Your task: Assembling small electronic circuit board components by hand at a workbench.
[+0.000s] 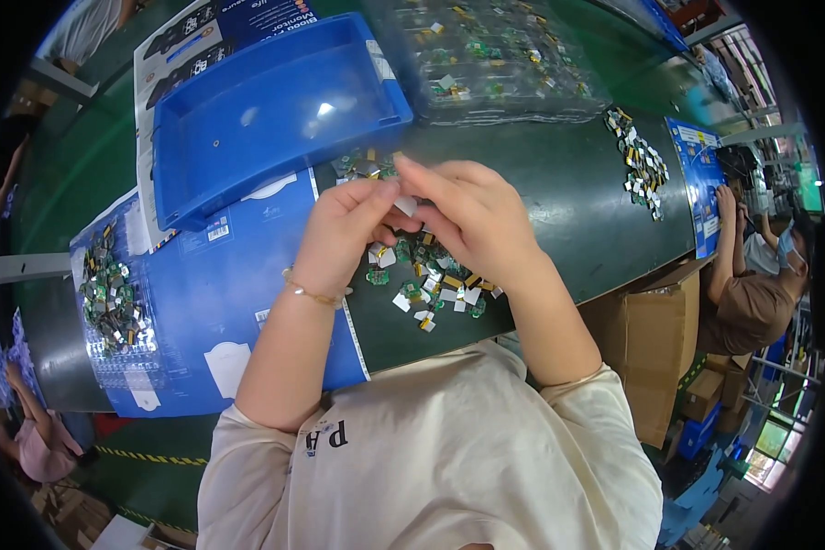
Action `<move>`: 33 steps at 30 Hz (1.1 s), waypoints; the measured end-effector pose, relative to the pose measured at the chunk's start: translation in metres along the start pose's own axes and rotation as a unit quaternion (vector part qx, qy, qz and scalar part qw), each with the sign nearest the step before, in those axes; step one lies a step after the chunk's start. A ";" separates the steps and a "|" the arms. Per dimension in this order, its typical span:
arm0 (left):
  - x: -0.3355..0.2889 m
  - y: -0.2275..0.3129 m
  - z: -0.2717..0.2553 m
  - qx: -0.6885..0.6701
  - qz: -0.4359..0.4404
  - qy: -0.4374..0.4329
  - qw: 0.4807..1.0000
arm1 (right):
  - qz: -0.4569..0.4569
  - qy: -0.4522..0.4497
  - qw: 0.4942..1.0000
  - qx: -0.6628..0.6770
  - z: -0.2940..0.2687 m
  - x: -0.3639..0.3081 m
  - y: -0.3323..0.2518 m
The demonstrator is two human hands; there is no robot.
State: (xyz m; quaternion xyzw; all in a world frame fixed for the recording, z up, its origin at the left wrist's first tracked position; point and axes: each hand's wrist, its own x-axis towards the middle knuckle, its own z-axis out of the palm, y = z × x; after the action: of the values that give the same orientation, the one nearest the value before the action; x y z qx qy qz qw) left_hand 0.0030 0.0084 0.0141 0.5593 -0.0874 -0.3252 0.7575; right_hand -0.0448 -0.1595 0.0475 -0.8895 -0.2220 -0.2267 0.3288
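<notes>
My left hand (348, 220) and my right hand (472, 215) meet over the dark green bench, fingertips together. Between them is a small part with a white face (406, 206), pinched by the fingers of both hands; its other side is hidden. Just below the hands lies a loose pile of small green circuit boards (440, 286) with white and gold pieces on them. More of these boards lie behind my fingers, partly covered by them.
A blue plastic bin (275, 119) stands far left on printed blue card (247, 266). Clear trays of boards (495, 60) are stacked at the back. Other board piles lie left (110, 293) and right (640, 165). Cardboard boxes (646, 348) stand off the right edge; co-workers sit on both sides.
</notes>
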 end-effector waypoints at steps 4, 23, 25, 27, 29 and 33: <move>0.001 0.000 -0.005 -0.072 0.023 0.026 0.997 | -0.070 0.040 0.994 -0.068 0.006 0.010 0.011; 0.005 0.007 -0.006 -0.036 0.141 0.256 0.956 | 0.129 -0.166 0.978 -0.005 0.031 0.008 0.011; 0.004 0.007 -0.003 -0.012 0.137 0.229 0.964 | 0.143 -0.076 0.987 -0.001 0.021 0.014 0.010; 0.001 0.005 0.001 0.013 0.132 0.200 0.971 | 0.159 0.017 0.987 0.002 0.019 0.017 0.010; 0.000 0.002 0.004 -0.002 0.113 0.157 0.981 | 0.024 0.070 0.995 -0.062 0.020 0.020 0.012; 0.003 -0.005 0.002 -0.080 0.115 0.126 0.982 | 0.015 0.073 0.994 -0.085 0.021 0.013 0.016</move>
State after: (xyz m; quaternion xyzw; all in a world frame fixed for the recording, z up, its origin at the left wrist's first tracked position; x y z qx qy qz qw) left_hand 0.0021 0.0042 0.0100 0.5195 -0.0284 -0.1686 0.8372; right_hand -0.0201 -0.1525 0.0329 -0.8984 -0.1637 -0.3043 0.2710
